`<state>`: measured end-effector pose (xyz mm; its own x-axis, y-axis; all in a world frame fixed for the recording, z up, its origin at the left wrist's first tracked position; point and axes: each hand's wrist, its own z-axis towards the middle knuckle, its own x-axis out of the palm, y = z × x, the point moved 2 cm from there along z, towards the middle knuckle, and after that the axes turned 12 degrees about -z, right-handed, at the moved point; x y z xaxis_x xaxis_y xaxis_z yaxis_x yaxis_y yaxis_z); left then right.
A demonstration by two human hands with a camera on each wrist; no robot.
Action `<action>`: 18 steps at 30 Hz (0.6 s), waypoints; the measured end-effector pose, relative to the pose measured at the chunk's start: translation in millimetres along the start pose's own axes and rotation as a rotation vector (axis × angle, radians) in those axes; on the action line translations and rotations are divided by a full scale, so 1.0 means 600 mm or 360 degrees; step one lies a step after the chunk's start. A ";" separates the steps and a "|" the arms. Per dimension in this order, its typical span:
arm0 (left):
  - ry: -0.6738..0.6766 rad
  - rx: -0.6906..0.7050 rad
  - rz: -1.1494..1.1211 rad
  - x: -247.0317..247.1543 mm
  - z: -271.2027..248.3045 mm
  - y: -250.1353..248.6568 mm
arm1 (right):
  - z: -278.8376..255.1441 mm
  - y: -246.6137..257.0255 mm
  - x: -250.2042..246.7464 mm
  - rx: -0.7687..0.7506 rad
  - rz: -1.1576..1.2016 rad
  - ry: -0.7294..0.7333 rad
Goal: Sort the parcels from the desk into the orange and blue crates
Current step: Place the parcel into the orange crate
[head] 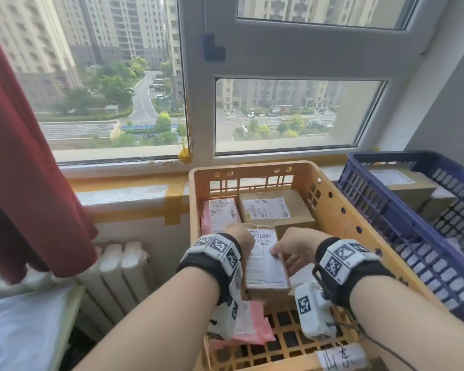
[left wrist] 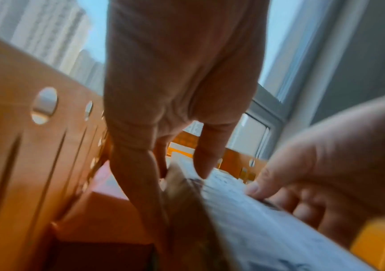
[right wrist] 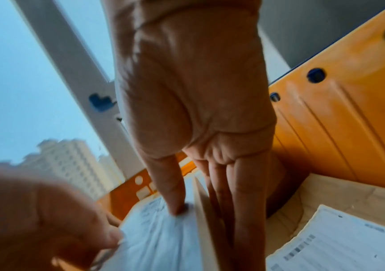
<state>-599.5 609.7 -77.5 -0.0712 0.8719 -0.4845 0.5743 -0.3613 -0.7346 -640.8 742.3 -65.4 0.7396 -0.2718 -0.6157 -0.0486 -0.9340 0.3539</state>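
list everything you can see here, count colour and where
held parcel: one, brown box with white label, over the orange crate, between both hands
orange crate: one, under the window
cardboard box: one, brown, far end of the orange crate
pink mailers: at least two, one at the far left of the orange crate, one near its front
blue crate: one, right of the orange crate, brown boxes inside
curtain: one, dark red, left
radiator: one, white, below the sill
left hand: grips the parcel's left edge
right hand: grips its right edge
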 end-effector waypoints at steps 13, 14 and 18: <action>0.0195 -0.0429 0.1178 0.029 0.069 0.063 | 0.129 0.014 0.072 -0.0364 -0.0547 0.0359; 0.0232 -0.0495 0.1213 0.031 0.075 0.065 | 0.137 0.014 0.078 -0.0413 -0.0579 0.0345; 0.0289 -0.0676 0.1286 0.042 0.111 0.081 | 0.161 0.002 0.089 -0.0522 -0.0607 0.0295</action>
<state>-628.0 592.2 -157.0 0.5885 0.4599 -0.6650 0.6470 -0.7611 0.0462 -666.1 704.2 -165.9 0.7712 0.1461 -0.6196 0.4372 -0.8290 0.3487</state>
